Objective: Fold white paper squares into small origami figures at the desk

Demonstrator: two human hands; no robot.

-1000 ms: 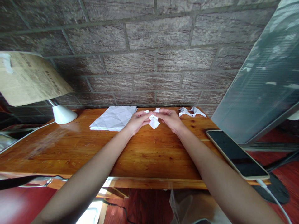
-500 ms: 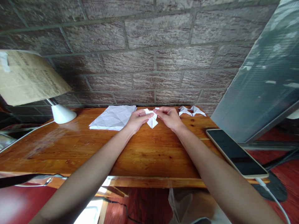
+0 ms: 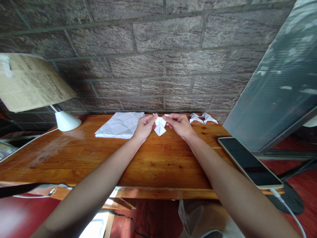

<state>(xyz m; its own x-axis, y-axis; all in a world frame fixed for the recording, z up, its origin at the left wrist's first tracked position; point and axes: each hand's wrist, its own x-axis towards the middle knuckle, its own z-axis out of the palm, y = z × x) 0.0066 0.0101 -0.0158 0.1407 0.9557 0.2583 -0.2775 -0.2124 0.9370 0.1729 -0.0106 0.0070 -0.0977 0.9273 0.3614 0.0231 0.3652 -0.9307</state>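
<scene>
A small folded white paper piece (image 3: 159,126) is held over the far middle of the wooden table (image 3: 99,158). My left hand (image 3: 143,127) pinches its left side with closed fingers. My right hand (image 3: 178,124) pinches its right side, fingers also closed. The lower point of the paper hangs down between both hands, close to the tabletop.
A creased white paper sheet (image 3: 120,125) lies left of my hands. Two folded white paper shapes (image 3: 203,118) lie at the far right by the brick wall. A phone (image 3: 249,162) with a cable rests on the right edge. A white lamp base (image 3: 64,120) stands at the left.
Both hands and the folded paper have shifted slightly left and farther from me. The fingers have changed their grip on the paper's upper flaps.
</scene>
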